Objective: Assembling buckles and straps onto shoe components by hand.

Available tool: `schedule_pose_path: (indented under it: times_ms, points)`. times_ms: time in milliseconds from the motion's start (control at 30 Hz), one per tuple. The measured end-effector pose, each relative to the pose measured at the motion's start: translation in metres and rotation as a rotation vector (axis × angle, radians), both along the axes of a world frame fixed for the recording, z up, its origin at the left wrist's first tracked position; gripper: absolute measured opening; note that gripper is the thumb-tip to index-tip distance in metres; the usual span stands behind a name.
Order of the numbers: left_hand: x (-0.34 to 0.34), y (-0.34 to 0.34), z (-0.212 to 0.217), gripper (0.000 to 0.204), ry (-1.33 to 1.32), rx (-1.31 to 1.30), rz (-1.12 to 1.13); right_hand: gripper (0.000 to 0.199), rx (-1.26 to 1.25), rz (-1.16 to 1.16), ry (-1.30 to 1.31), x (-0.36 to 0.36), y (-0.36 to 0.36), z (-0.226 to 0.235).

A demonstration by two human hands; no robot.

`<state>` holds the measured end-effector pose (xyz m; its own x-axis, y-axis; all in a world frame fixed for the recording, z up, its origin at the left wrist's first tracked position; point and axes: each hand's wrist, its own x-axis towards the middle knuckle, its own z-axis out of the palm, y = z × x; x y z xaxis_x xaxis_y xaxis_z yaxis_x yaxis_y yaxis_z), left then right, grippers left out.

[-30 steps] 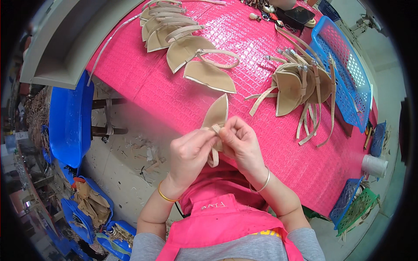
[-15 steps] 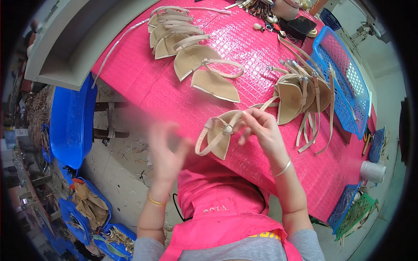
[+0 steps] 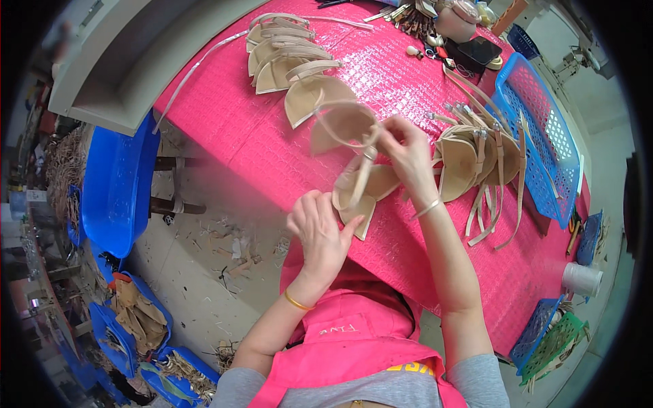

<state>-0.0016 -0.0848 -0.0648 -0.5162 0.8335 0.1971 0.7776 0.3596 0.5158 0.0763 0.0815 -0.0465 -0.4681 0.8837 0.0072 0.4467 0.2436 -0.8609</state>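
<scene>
Both hands busy: right hand (image 3: 407,151) pinches a tan strapped leather piece (image 3: 360,194) over the pink tabletop (image 3: 272,136), left hand (image 3: 318,234) loosely open beside it. Finished-looking stack (image 3: 289,58) behind; a pile (image 3: 476,163) seemingly waits.

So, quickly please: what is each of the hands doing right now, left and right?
Left hand: fingers loosely curled, touching the tan leather piece at its lower edge.
Right hand: closed, pinching the strap loop of the same piece.
</scene>
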Motion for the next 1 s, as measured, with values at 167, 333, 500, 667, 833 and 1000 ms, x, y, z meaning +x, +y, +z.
schedule_pose_path:
  times_ms: [167, 333, 500, 667, 833, 1000]
  points:
    - [-0.045, 0.044, 0.023, 0.023, -0.348, 0.217, -0.064, 0.011, 0.148, -0.417, 0.652, 0.033, -0.005, 0.053]
    - [-0.142, 0.123, 0.000, 0.027, 0.215, 0.300, 0.157, 0.017, -0.002, -0.031, 0.325, 0.041, 0.001, 0.045]
    - [-0.149, 0.137, -0.010, 0.022, -0.082, 0.240, 0.058, 0.018, 0.199, 0.067, 0.066, -0.041, 0.032, 0.000]
    - [-0.144, 0.100, -0.004, 0.014, -0.096, 0.511, 0.123, 0.019, 0.381, -0.054, -0.139, -0.072, 0.050, -0.013]
    - [-0.092, 0.060, 0.031, 0.014, -0.100, 0.619, 0.030, 0.017, 0.522, -0.132, 0.016, -0.002, 0.006, 0.040]
    - [-0.008, 0.072, 0.065, 0.019, -0.279, 0.529, -0.542, 0.022, 0.284, -0.419, -0.275, 0.124, -0.005, 0.029]
